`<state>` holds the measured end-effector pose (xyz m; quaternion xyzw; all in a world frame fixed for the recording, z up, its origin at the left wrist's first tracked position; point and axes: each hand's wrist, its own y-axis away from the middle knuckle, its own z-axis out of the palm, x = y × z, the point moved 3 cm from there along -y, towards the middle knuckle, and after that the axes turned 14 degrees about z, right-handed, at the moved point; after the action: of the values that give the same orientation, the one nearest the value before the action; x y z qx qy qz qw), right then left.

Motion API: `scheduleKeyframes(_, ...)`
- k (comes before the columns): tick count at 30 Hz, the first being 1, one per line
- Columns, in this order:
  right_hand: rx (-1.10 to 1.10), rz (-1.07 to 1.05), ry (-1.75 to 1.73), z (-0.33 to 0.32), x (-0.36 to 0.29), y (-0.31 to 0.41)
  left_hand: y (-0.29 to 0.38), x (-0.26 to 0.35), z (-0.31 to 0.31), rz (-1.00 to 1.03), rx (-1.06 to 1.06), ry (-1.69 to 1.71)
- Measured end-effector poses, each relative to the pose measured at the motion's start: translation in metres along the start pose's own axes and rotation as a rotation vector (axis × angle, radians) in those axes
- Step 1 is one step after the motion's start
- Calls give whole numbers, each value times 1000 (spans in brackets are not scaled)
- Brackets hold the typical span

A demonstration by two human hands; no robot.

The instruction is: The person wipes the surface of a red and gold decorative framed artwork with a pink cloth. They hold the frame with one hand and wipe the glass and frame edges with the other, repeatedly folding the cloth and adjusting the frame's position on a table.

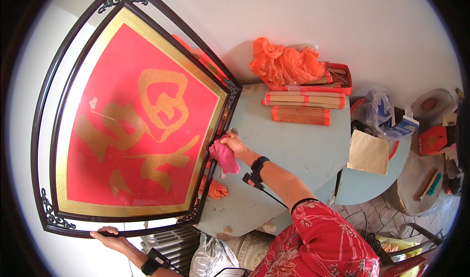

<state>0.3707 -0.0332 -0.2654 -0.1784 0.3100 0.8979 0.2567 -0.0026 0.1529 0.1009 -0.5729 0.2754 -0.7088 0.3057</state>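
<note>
A large framed picture (158, 112) stands upright on the left, tilted in my view. It shows gold brush calligraphy on a red ground inside a gold mat. Its dark double frame (49, 104) has scrollwork at the corners. My left hand (114, 238) grips the outer rail at the near lower side, with the fingers curled over it. A pink cloth (224, 158) is bunched in my right hand (235, 145), pressed against the frame's rail nearest the table. The fingertips are partly hidden by the cloth.
The frame meets a worn pale blue tabletop (290, 148). Incense stick bundles (301, 115), a red box (345, 80) and an orange plastic bag (282, 64) lie against the wall. Brown cardboard (368, 152) rests beyond the table edge. A radiator (176, 244) and silvery bag (213, 256) sit below.
</note>
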Motion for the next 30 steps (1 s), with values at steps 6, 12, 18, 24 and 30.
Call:
scheduleKeyframes(6, 37, -96, 428, 17, -19, 2, 5, 1, 1, -1, 8, -1)
scheduleKeyframes(12, -46, 39, 213, 42, -37, 2, 2, 0, 0, 15, 6, -10)
scheduleKeyframes(18, -145, 37, 75, 48, -43, 12, 0, -1, -2, -5, -13, 13)
scheduleKeyframes(24, -41, 32, 119, 51, -45, 14, 4, 4, 0, 10, -3, 8)
scheduleKeyframes(30, -91, -3, -13, 50, -49, 21, 9, 13, 3, 7, -25, 48)
